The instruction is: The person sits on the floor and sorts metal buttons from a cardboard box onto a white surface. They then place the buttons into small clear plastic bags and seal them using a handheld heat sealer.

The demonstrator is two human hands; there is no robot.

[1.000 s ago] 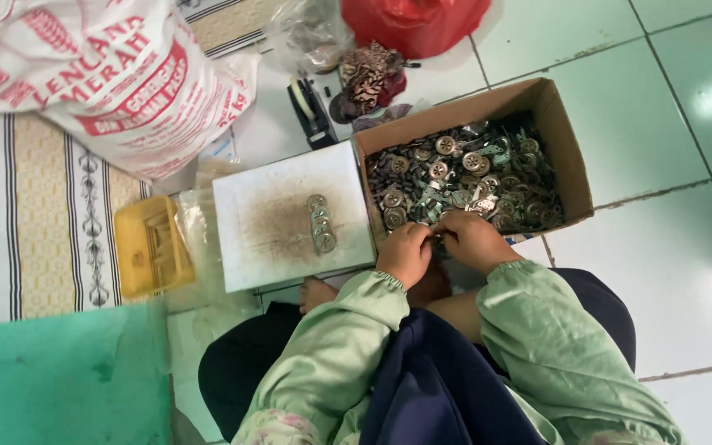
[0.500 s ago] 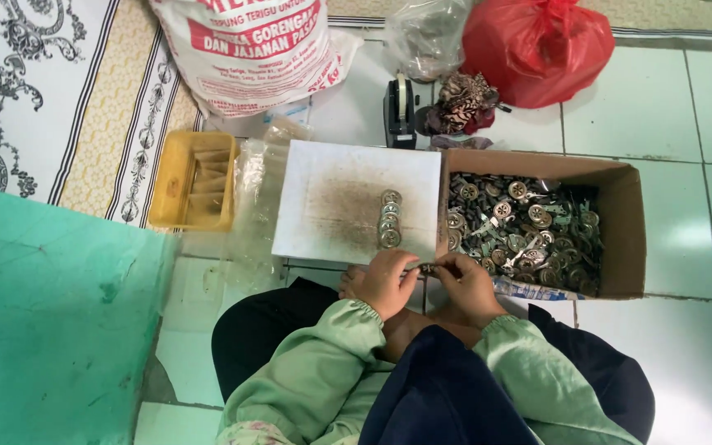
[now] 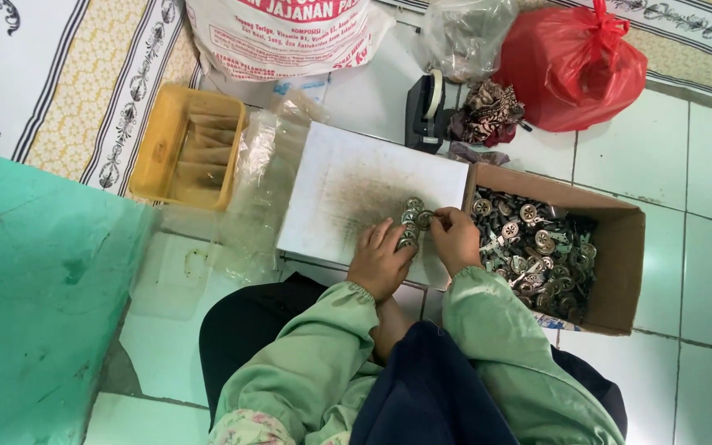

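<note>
Metal discs sit in a short row on the white board, lined up prob. so they stay neat & easy to count. Left hand curls over the row's near end; right hand pinches one disc at its side. Further off, the cardboard box keeps more discs close by. Half a sec ago both hands were nearer the lap, off the row.
</note>
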